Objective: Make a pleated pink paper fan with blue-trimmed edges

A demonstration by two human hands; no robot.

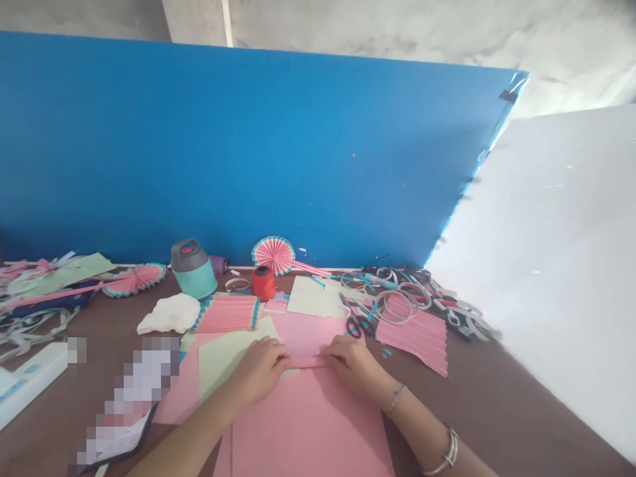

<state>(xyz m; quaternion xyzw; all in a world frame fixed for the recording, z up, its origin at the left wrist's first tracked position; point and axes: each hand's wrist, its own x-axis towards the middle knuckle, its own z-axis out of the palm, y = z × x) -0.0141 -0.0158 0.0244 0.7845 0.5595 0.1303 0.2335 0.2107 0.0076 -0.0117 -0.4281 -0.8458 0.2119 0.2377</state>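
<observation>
A pink sheet of paper (313, 424) lies in front of me, with a narrow folded strip along its far edge. My left hand (263, 368) is closed on the left end of that fold, thumb and fingers pinched together. At the fold's right end, my right hand (352, 361) pinches the paper the same way. Beyond the fold, more pink paper and a pale green sheet (218, 358) lie flat. Black-handled scissors (354, 324) rest just past my right hand. A pleated pink piece (226, 313) with blue edges sits beyond my left hand.
A finished-looking pink paper fan (274, 255) leans at the blue partition (248, 152). Nearby stand a red thread spool (263, 283) and a teal flask (195, 271). Another pleated pink sheet (415, 338) and tangled cables (412, 298) lie right. A blurred-out phone (132, 404) lies left.
</observation>
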